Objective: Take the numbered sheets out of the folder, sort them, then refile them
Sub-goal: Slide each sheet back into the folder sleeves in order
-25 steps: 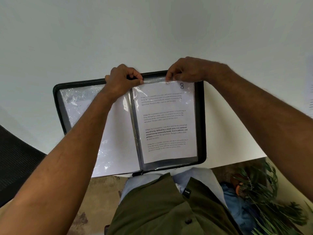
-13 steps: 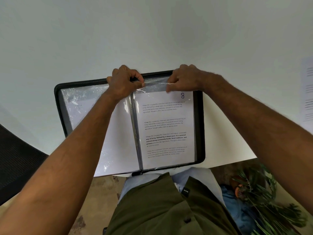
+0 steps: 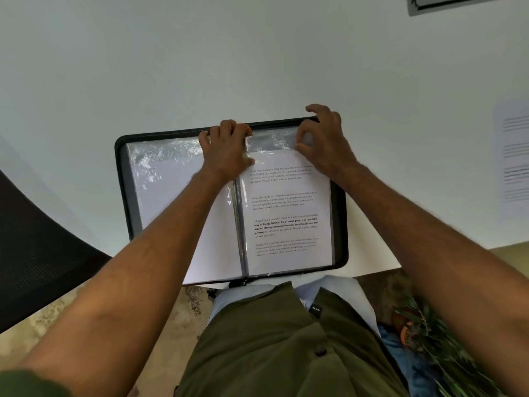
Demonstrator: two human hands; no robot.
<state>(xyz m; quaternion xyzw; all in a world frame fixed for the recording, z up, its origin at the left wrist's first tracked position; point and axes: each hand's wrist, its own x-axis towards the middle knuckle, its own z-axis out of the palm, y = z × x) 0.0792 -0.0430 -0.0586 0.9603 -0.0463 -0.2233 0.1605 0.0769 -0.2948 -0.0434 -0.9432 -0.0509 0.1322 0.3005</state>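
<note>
We are working on the folder, which is lying open on the white table, at its near edge. The printed sheet is sitting inside the clear sleeve on the right-hand page, with its top edge just below the sleeve mouth.

Our left hand is gripping the sleeve top near the spine, fingers curled over the plastic. Our right hand is pinching at the sheet's upper right corner with thumb and forefinger, the other fingers raised and loosely spread; whether it is catching paper, plastic or both, we cannot tell.

Handling notes, as judgement: the sheet is looking light and limp, so it is likely to crease if pushed from one corner only. The sleeve is looking thin, glossy and crinkled, so it is probably clinging to the paper and slipping under the fingers. We are advising a hold on the sheet's top edge, while the left hand is keeping the sleeve mouth apart and flat.

A further printed page is lying at the table's right edge.
</note>
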